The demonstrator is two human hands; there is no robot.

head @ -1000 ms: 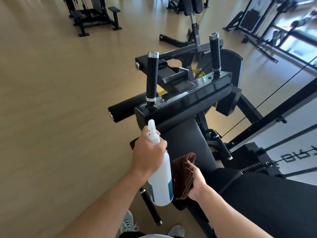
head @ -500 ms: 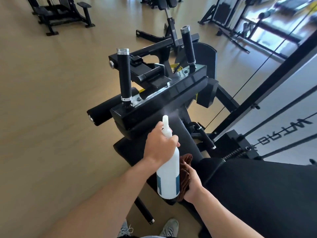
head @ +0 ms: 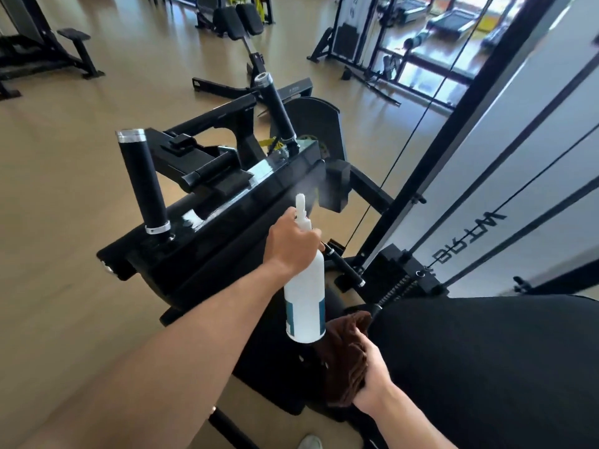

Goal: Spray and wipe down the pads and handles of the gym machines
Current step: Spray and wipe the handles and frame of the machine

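Left hand: the left hand has its fingers wrapped round the neck of a white spray bottle, holding it upright in the air with the nozzle toward the machine.
Spray bottle: it hangs over the near edge of the black chest pad, not touching it; a faint mist shows just past the nozzle, in front of the pad's glossy top face.
Right hand: the right hand grips a bunched brown cloth, fingers closed round its lower part, low and just to the right of the bottle's base.
Cloth: it lies against the front edge of the black seat pad, below the bottle.
Handles: the left handle stands upright at the pad's left end, well left of the bottle; the right handle rises tilted at the far right end, beyond the nozzle. Neither hand touches a handle.
Floor: a tan floor carries other black machines farther off.
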